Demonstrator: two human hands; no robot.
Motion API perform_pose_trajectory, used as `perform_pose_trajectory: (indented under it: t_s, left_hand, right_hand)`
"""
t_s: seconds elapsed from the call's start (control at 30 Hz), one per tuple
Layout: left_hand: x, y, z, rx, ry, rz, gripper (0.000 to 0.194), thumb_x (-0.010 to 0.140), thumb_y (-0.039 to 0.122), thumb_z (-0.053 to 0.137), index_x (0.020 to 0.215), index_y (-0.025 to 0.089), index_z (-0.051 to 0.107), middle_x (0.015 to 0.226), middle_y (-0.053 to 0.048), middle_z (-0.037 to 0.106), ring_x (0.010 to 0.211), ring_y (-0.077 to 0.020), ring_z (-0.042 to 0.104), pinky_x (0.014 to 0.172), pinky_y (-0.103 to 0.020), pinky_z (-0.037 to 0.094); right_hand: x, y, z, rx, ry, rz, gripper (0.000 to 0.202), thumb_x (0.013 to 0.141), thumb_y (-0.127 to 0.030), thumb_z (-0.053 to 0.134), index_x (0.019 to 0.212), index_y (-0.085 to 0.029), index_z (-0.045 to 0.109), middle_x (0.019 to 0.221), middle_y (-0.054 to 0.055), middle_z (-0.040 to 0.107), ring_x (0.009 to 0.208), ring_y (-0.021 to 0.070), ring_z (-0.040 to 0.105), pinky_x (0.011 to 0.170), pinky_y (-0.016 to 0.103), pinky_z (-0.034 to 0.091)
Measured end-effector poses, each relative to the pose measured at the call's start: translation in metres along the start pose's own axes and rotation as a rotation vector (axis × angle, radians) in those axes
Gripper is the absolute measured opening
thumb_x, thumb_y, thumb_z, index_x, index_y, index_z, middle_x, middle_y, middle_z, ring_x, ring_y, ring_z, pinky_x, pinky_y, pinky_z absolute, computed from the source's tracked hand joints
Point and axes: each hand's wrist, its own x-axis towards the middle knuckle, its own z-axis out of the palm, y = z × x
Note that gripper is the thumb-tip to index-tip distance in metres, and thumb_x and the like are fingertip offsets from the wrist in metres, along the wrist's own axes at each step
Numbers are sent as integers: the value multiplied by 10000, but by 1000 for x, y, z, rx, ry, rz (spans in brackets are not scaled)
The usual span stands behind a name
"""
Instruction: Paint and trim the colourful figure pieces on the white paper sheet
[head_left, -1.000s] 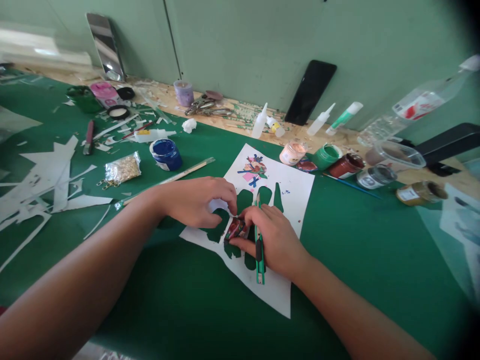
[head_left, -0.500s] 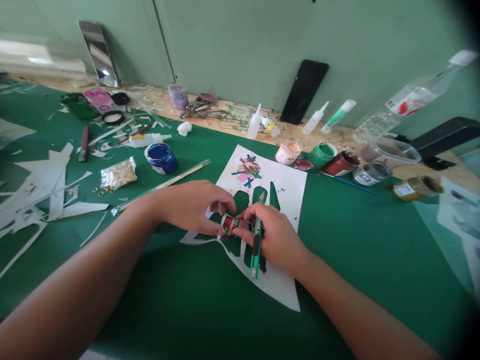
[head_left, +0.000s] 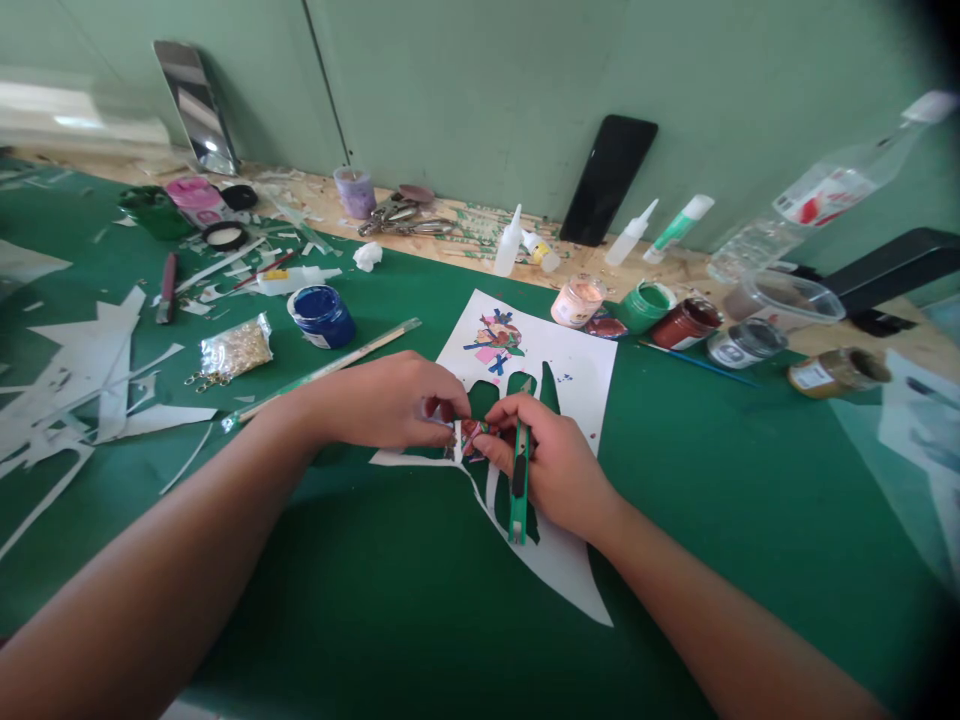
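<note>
My right hand (head_left: 562, 460) holds a green utility knife (head_left: 519, 480) against its palm, the blade end pointing away from me. Its thumb and forefinger also pinch a small painted paper piece (head_left: 472, 438), patterned in red, blue and green. From the other side my left hand (head_left: 409, 405) grips that piece and a white paper edge beside it; the fingers partly cover both. Beneath lies a white sheet (head_left: 577, 400) with several long cut-out openings, the green table showing through. Small painted scraps (head_left: 496, 335) lie in a heap on the sheet's far part.
Open paint jars stand to the right, with a brown one (head_left: 684, 328) among them, and a blue jar (head_left: 322, 315) to the left. White paper offcuts (head_left: 97, 370) cover the left side. Glue bottles, a leaning black phone (head_left: 609, 180) and a plastic bottle (head_left: 825, 190) line the wall.
Both hands have shifted slightly, and the painted piece has moved a little right and up. The cut sheet's near edge has slid right, and the knife stands more upright.
</note>
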Motion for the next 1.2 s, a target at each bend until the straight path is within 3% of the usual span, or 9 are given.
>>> perform_pose_trajectory:
  t_s: [0.17,0.33,0.47,0.63,0.73,0.87,0.93,1.07,1.2]
  left_hand:
    - [-3,-5,-2,-80,146,91,159,924,246,596,1000,236,736,1049,-3,706,929,-130,653,836,-231,461]
    - [-5,-2,-4,-131,173,147,262,842,95,554,869,232,776,1118,-37,676,897,-142,655,796,-250,477]
    - [-5,1,-6,-183,150,160,268,778,45,515,776,186,743,999,-36,699,829,-134,645,767,-245,475]
    - [-4,4,-6,-184,83,52,158,855,168,509,842,167,666,789,4,673,714,-122,601,635,-225,435]
    - [-4,4,-3,-136,102,-24,92,831,201,562,891,177,626,786,20,657,708,-118,596,590,-208,422]
    - [-2,1,1,-121,85,37,363,821,169,604,1180,220,629,846,38,699,724,-104,638,653,-198,469]
    - [0,-1,3,-105,83,89,406,853,174,608,1246,272,644,875,42,723,735,-97,657,681,-198,480]
    - [2,-4,4,-106,161,160,218,936,260,599,1111,242,728,989,0,763,854,-124,695,775,-231,511]
    - [3,-6,5,-98,179,166,187,960,261,567,1038,220,731,973,-10,763,870,-129,697,795,-246,518]
  right_hand:
    - [0,1,-2,149,-12,28,177,929,-359,647,1052,-232,635,922,12,731,813,156,709,696,262,522]
    - [0,-2,-4,171,-12,3,162,942,-343,627,1047,-221,639,903,19,735,800,158,704,703,273,532]
    - [0,-3,-4,159,-3,-4,145,944,-330,620,1031,-218,644,899,22,734,786,156,698,687,270,529]
    - [1,-3,-3,153,6,11,153,948,-342,612,1019,-211,645,887,20,734,773,151,696,670,261,521]
    - [1,-2,-3,155,21,13,177,944,-359,614,1025,-205,644,876,21,727,766,152,693,666,264,517]
    - [1,-3,-3,170,21,18,180,945,-354,612,1035,-202,646,879,23,729,762,153,692,666,265,514]
    - [0,-2,-3,163,18,13,179,948,-360,607,1026,-203,649,882,24,732,767,156,694,671,269,511]
    - [0,0,-3,173,17,23,218,949,-398,604,1052,-209,640,900,31,741,771,168,705,674,282,518]
    - [-2,1,-4,130,2,5,374,860,-446,722,1142,-219,631,925,38,726,771,182,695,672,292,518]
